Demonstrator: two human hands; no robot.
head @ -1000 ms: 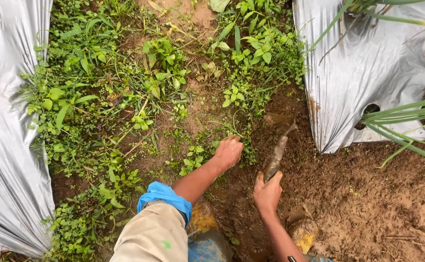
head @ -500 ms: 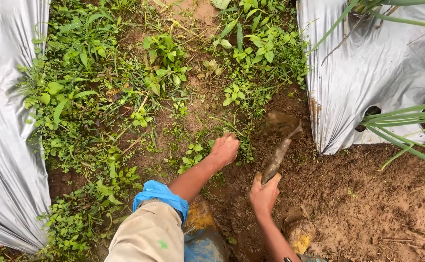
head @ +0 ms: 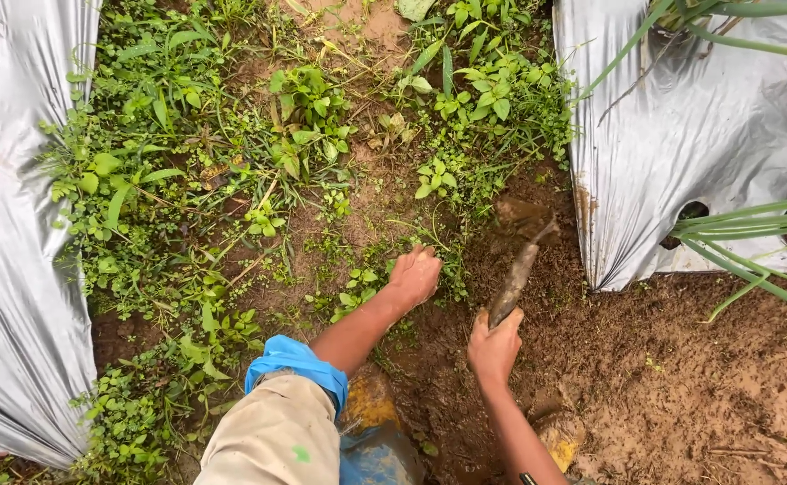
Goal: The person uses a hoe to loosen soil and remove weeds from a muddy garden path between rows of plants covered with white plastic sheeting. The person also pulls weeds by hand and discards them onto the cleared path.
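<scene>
The muddy hoe [head: 519, 269] has dipped toward twelve o'clock since; right hand [head: 494, 346] grips its stiff, slippery handle-end; left hand [head: 414, 277] clenches weeds [head: 452, 269].

One head-worn view only, aimed steeply down at a muddy furrow of brown soil [head: 681, 377] from close above. Silver plastic mulch sheets [head: 7, 269] are cut off at the left and upper right edges. The wearer's forearms are seen entering from the bottom centre. No second view is shared.
</scene>
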